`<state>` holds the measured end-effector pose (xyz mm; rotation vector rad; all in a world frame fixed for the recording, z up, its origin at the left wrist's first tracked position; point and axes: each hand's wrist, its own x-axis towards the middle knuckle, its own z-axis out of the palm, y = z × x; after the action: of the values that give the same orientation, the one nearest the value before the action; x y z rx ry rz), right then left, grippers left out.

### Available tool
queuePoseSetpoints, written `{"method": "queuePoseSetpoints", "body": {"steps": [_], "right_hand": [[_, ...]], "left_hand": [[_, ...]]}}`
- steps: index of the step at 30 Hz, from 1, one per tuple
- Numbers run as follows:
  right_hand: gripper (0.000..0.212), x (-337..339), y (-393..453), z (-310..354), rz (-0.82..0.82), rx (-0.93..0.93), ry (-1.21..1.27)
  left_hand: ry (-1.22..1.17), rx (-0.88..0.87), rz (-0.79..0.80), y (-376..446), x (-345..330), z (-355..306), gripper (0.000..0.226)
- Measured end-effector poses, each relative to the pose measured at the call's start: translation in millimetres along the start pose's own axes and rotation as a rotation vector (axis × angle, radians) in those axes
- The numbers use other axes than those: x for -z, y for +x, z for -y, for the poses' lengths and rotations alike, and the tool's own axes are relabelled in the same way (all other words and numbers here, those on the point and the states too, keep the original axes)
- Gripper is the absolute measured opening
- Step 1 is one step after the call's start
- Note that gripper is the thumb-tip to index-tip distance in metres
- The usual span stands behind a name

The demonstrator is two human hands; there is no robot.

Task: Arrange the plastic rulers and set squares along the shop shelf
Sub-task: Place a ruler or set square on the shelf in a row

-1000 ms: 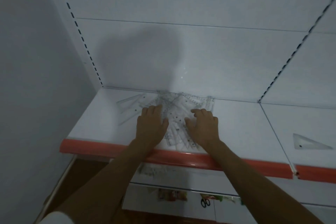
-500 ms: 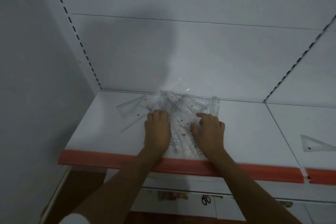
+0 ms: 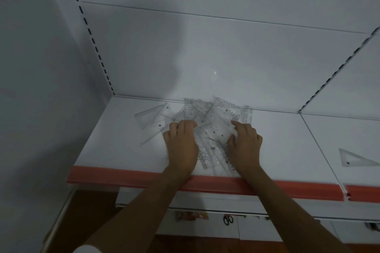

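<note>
Head view: barely begun, by the look of it — the clear plastic rulers and set squares [image 3: 209, 127] lie in a crisscrossed heap at centre frame on the glossy white shelf [image 3: 287, 141] with its red front lip. Left hand [image 3: 182, 146] rests on the heap's left edge, fingers curled under; right hand [image 3: 245, 144] presses its right side, fingers bent and slightly spread. One lone set square [image 3: 354, 159] lies flat at right — thin, transparent, sharp-cornered.
</note>
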<state>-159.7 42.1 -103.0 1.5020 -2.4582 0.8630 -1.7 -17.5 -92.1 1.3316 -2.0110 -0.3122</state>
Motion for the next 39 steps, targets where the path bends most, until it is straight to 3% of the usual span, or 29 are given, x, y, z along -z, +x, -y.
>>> {"method": "queuePoseSetpoints", "body": {"steps": [4,11,19,23,28,35,39], "right_hand": [[0.042,4,0,3,-0.068,-0.092,0.116],[0.022,4,0,2,-0.072,-0.157,0.150],[0.010,8,0,3,-0.194,-0.212,0.152],[0.012,13,1,5,-0.220,-0.259,0.205],[0.011,16,0,6,-0.210,-0.286,0.283],[0.019,12,0,1,-0.199,-0.166,0.250],[0.029,13,-1,-1,-0.206,-0.099,0.199]], "left_hand": [[-0.015,-0.018,0.008,-1,-1,0,0.054],[-0.019,-0.045,-0.013,-3,-7,3,0.057],[-0.004,0.005,-0.073,-2,-12,3,0.036],[0.024,0.021,-0.026,-2,-10,4,0.034],[-0.001,0.062,0.069,0,-10,4,0.050],[-0.130,0.110,0.006,-2,-5,-2,0.067],[-0.143,0.093,0.031,-2,-2,-3,0.058]]}}
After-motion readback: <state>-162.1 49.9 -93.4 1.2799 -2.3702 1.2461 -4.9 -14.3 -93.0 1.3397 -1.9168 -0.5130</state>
